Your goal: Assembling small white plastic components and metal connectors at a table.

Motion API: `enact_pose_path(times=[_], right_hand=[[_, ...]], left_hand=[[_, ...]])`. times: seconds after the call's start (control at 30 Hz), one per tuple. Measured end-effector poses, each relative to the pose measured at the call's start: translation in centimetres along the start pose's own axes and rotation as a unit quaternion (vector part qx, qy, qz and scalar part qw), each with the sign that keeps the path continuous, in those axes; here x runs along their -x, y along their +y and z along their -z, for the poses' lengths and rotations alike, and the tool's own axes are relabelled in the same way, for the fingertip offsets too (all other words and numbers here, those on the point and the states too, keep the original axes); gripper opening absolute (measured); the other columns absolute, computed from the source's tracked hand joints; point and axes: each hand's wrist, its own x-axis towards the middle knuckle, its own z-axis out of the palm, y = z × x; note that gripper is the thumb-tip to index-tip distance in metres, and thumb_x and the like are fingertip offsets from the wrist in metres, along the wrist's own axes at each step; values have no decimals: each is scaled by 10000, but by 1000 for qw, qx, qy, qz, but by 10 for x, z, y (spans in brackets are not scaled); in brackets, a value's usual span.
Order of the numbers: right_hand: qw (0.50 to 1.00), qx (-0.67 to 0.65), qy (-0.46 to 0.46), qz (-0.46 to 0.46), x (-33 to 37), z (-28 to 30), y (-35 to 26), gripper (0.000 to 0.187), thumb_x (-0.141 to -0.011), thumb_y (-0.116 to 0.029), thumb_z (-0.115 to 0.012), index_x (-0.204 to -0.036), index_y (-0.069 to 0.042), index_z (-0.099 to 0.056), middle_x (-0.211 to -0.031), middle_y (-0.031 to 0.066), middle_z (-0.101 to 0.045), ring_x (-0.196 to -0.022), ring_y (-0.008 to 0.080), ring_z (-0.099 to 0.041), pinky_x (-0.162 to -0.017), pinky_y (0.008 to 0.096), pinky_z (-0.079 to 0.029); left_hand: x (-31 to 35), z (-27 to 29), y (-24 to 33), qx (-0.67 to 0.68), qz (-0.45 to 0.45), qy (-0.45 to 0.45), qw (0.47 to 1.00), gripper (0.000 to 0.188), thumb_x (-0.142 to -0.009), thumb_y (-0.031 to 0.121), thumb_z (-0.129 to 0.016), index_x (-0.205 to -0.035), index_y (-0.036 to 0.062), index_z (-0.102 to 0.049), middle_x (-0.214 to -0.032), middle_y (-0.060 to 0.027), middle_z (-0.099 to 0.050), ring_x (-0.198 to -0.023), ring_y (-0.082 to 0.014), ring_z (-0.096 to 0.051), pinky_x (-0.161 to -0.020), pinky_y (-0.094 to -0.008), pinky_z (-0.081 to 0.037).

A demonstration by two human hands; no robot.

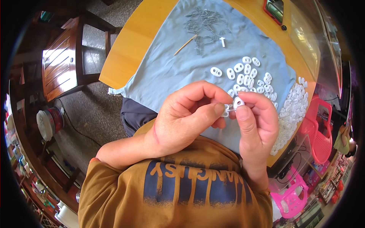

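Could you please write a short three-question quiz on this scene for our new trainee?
1. What does the right hand pinch between its thumb and fingers?
2. True or false: the white T-shaped piece lies on the light-blue cloth.
3. Which lies closest to the thin wooden stick: (A) the pink chair, (B) the thin metal pieces, (C) the brown shirt?

Key: 1. A white oval plastic piece with a hole; 2. True; 3. B.
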Motion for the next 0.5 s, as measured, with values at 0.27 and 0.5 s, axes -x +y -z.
enact_pose_path(times=[0.27, 0.5], right_hand=[[999, -39, 16, -6, 1, 0, -1, 212, -879, -27, -587, -1081, 32, -558, -928, 30, -565, -759, 41, -478, -666, 165, -390], [999, 34, 7, 37, 1, -2, 3, 198, -874, -25, -589, -1062, 34, -570, -914, 48, -588, -743, 78, -513, -652, 198, -417]], left_hand=[[2, 2, -2, 12, 1, 16, 1000, 125, -873, -13, -518, -989, -12, -566, -918, -60, -583, -725, -128, -600, -665, -254, -500], [2, 4, -4, -3, -1, 8, 1000, 123, -875, -5, -522, -991, -8, -564, -916, -56, -588, -733, -121, -595, -670, -253, -495]])
